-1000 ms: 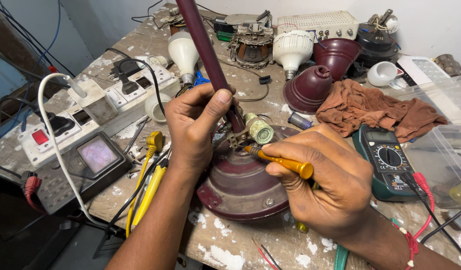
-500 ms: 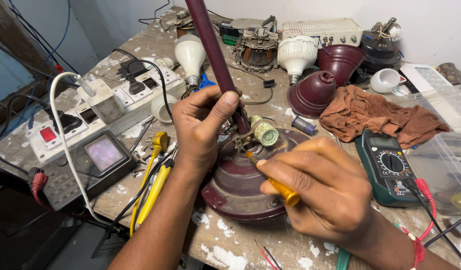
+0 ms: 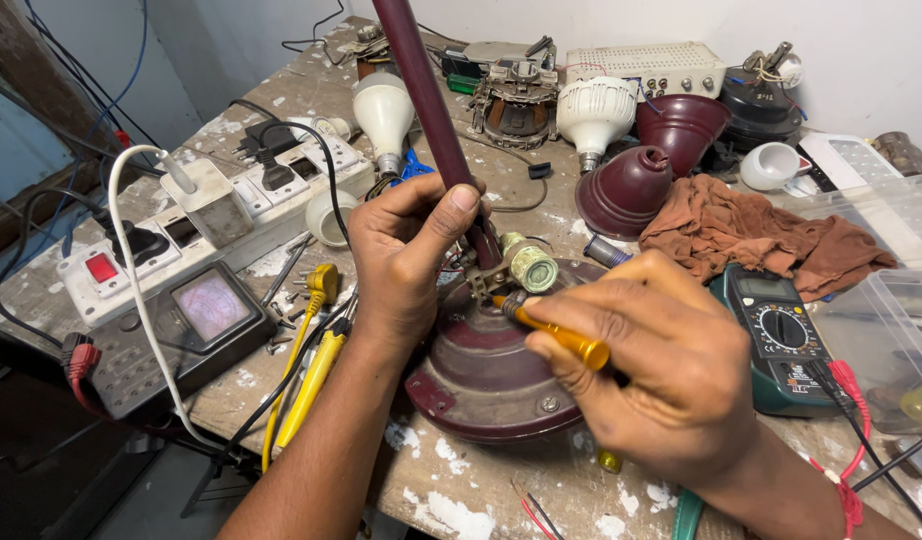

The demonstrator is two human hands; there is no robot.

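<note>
A maroon ceiling fan motor housing (image 3: 481, 375) lies on the paint-spattered workbench (image 3: 461, 500). Its maroon down rod (image 3: 421, 90) rises up and to the left. My left hand (image 3: 406, 255) grips the rod just above the motor. My right hand (image 3: 651, 365) holds an orange-handled screwdriver (image 3: 561, 338), whose tip points at the small terminal bracket (image 3: 486, 282) at the rod's base. A cylindrical capacitor (image 3: 529, 265) sits right beside that bracket, above the screwdriver.
A green multimeter (image 3: 781, 340) lies right of my right hand, a brown rag (image 3: 761, 235) behind it. Yellow-handled pliers (image 3: 311, 370), a small meter box (image 3: 196, 315) and a white power strip (image 3: 211, 225) lie left. Bulbs (image 3: 386, 110), maroon fan cups (image 3: 631, 190) and clear plastic bins (image 3: 881, 330) stand behind and right.
My right hand has shifted the screwdriver a little, its tip now closer in at the bracket. My left hand keeps its grip on the rod.
</note>
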